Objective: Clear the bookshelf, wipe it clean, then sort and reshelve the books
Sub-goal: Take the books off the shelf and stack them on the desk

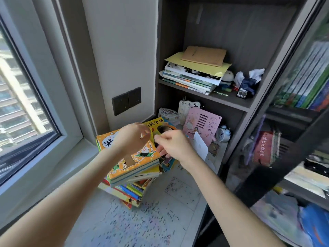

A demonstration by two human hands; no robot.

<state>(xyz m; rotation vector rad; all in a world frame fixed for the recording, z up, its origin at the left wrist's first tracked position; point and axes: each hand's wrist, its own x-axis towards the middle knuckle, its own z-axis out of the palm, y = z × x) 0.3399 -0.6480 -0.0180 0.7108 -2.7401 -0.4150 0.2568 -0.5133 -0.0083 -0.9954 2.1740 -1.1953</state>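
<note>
Your left hand (132,138) hung loose over the stack (135,168), empty; whether your right hand (175,145) gripped anything I couldn't tell. It sat on the desk (160,216), looked heavy and slick; grip it underneath.

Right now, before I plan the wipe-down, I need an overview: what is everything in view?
book stack: one, orange on top, desk by window
book and paper pile: one, brown on top, upper shelf
tissue pack: one, dark blue, upper shelf
board: one, pink, lower compartment
alarm clock: one, white, beside the board
wall sockets: two, dark grey, wall by the window
red book: one, red, behind glass door
left hand: one, bare, above the stack
right hand: one, bare, at the stack's far side
</note>
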